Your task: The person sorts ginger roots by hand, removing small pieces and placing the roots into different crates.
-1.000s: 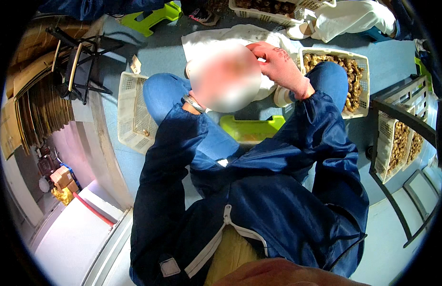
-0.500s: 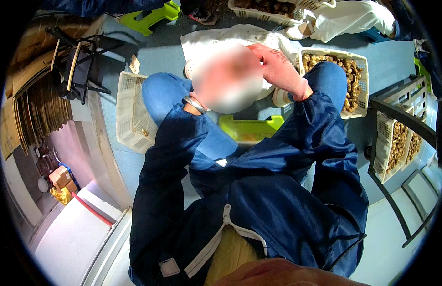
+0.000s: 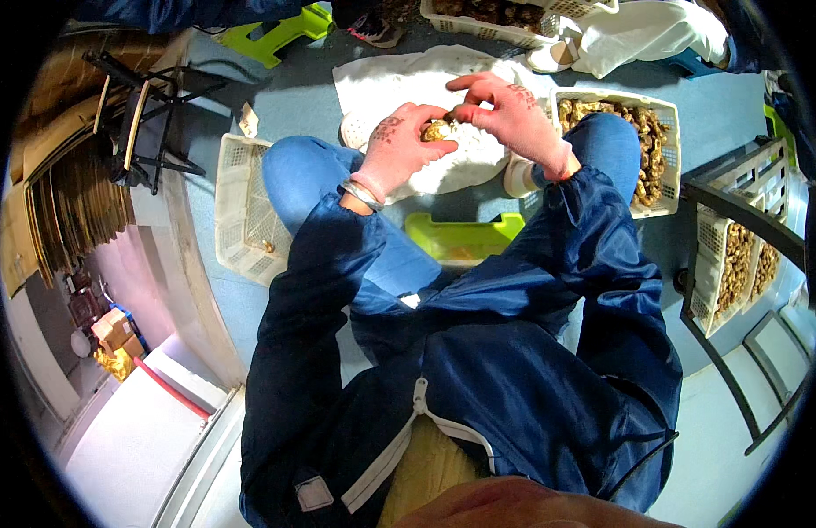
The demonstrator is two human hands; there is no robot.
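Observation:
Both my hands wear pink gloves with dark print on the back. My left hand (image 3: pixel 399 148) is closed around a small, knobbly yellow-brown piece (image 3: pixel 437 131), which shows between thumb and fingers. Close on its right, my right hand (image 3: pixel 507 113) has its fingers bent in toward the piece, with one finger stretched farther out. Whatever the right fingertips pinch is hidden or too small to name. Beneath the hands a white cloth (image 3: pixel 382 77) with dark specks is spread on the floor.
Right of my knee stands a white basket (image 3: pixel 677 158) of knobbly brown pieces. A pale crate (image 3: pixel 236 198) with a small piece inside is at left. A green stool (image 3: pixel 465 238) sits between my legs. A black metal frame (image 3: pixel 734 198) stands right; another person's white-clad leg (image 3: pixel 650 40) is far right.
The hand area is blurred in the earlier frame, so the grip there cannot be compared. My right hand's wrist and forearm have barely shifted. The baskets and cloth stay put.

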